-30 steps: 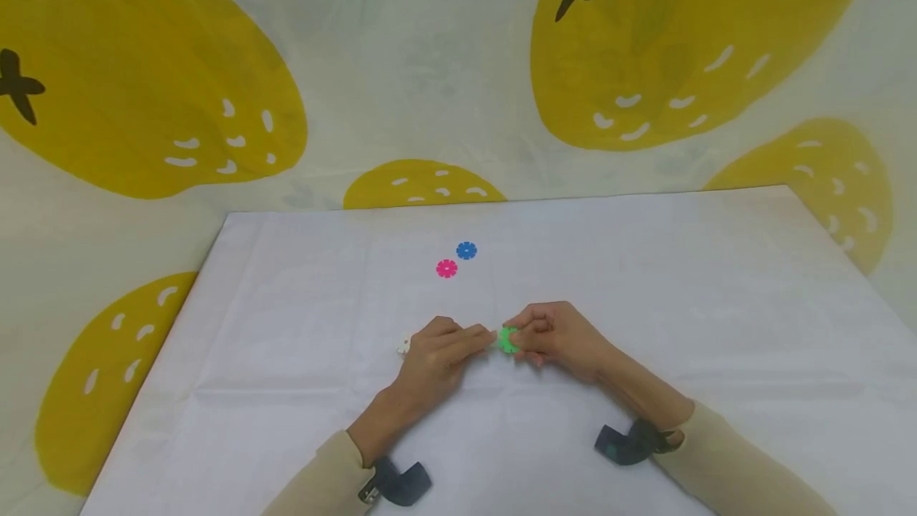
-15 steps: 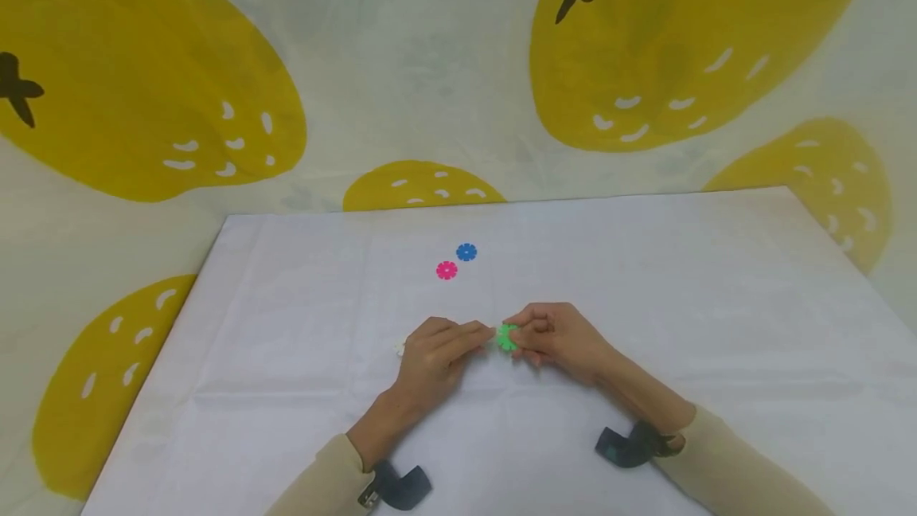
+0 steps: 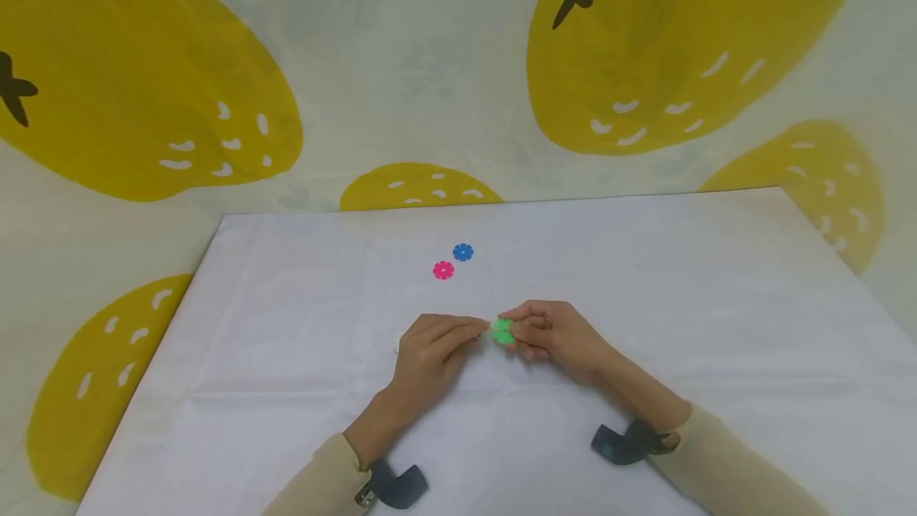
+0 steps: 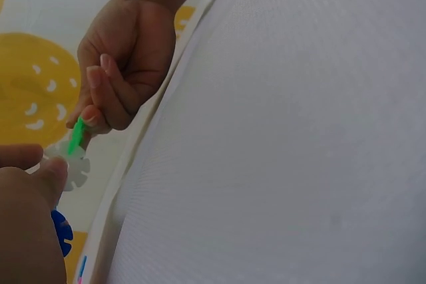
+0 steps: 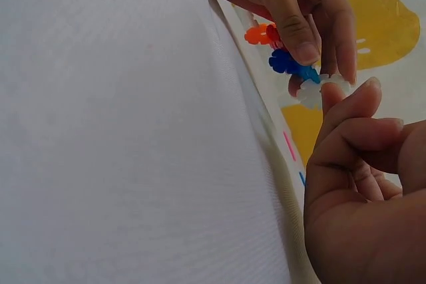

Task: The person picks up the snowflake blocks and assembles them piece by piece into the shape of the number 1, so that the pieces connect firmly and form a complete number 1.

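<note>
A green notched disc (image 3: 503, 331) is pinched between the thumb and fingers of the right hand (image 3: 557, 338), and is held above the worktop (image 3: 616, 261) between the two hands. By the left hand (image 3: 431, 353) a white notched disc (image 4: 78, 169) is gripped between thumb and finger. The green edge is brought against the white disc in the left wrist view; whether the two are slotted together cannot be told. At the left hand, a row formed of a light blue piece (image 5: 307, 74), a dark blue piece (image 5: 283, 62), a red piece (image 5: 272, 34) and an orange piece (image 5: 255, 34) is seen from the right wrist. Beyond the hands, a pink notched disc (image 3: 443, 270) and a blue notched disc (image 3: 462, 252) are laid flat, close beside each other.
</note>
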{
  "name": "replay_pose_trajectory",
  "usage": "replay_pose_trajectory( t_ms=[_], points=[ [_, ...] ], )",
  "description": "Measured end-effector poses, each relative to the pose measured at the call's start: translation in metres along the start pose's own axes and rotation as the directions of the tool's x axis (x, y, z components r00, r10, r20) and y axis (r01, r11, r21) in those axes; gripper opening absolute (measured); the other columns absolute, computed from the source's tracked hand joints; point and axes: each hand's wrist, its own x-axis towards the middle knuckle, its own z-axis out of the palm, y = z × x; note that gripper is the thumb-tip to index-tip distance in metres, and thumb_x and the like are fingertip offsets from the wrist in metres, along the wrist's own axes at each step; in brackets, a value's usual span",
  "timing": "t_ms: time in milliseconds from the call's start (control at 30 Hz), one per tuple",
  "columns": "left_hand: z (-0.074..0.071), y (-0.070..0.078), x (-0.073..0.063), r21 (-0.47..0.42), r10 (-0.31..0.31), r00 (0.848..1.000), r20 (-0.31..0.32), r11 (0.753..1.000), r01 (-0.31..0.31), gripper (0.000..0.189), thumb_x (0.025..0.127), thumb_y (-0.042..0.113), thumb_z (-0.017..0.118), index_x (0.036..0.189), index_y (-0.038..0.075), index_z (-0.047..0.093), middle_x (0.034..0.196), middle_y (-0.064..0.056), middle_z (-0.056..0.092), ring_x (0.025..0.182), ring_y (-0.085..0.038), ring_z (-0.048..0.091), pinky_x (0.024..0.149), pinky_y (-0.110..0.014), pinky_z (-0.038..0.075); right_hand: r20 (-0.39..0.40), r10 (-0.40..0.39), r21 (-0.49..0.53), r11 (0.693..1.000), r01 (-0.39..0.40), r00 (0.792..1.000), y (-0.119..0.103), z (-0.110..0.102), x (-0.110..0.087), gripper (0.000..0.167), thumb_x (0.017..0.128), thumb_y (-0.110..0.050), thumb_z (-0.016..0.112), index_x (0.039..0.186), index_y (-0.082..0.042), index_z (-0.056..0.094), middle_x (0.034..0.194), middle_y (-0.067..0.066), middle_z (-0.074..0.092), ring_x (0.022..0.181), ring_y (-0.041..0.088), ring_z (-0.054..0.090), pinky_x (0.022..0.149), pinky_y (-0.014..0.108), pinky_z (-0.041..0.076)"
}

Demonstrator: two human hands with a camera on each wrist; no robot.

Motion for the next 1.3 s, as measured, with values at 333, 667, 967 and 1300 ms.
replay_pose_trajectory(
  t_ms=[333,667,967,1300],
  points=[
    [-0.003,0.002,0.001,0.004,-0.038,0.998,0.051,0.999,0.038,0.034,0.073,0.005,0.08,0.106,0.008,0.072,0.102,-0.002,0.071,0.092,-0.015,0.065,0.082,-0.03,0.049,0.036,-0.034,-0.023,0.999,0.035,0.999,0.0,0.002,0.001,0.028,0.096,-0.016,0.058,0.12,-0.002,0.061,0.08,0.016,0.067,0.06,0.015,0.052,0.056,0.02,0.043],
    [-0.001,0.0,-0.002,0.027,-0.038,0.999,0.033,0.999,0.037,0.032,0.078,0.022,0.079,0.105,0.01,0.069,0.101,0.002,0.069,0.099,-0.021,0.06,0.084,-0.032,0.046,0.045,-0.067,-0.095,0.993,0.071,0.997,0.001,0.008,0.001,0.022,0.096,-0.016,0.059,0.113,-0.002,0.058,0.072,0.013,0.063,0.06,0.018,0.053,0.061,0.024,0.045],
    [0.0,0.003,-0.004,-0.024,-0.072,0.991,0.116,0.997,0.075,0.035,0.08,0.022,0.078,0.109,0.007,0.064,0.106,0.0,0.066,0.101,-0.017,0.058,0.085,-0.028,0.045,0.041,-0.053,-0.044,0.998,0.054,0.998,0.004,0.011,-0.001,0.023,0.094,-0.017,0.061,0.112,-0.002,0.059,0.07,0.013,0.061,0.058,0.016,0.052,0.053,0.022,0.043],
    [0.002,0.003,-0.005,-0.066,-0.043,0.995,0.095,0.997,0.049,0.035,0.078,0.019,0.08,0.108,0.009,0.065,0.105,0.001,0.067,0.098,-0.014,0.06,0.08,-0.027,0.045,0.05,-0.087,-0.034,0.995,0.089,0.995,0.007,0.013,0.0,0.025,0.093,-0.014,0.063,0.112,0.002,0.059,0.07,0.014,0.061,0.059,0.016,0.051,0.054,0.021,0.043]
  ],
)
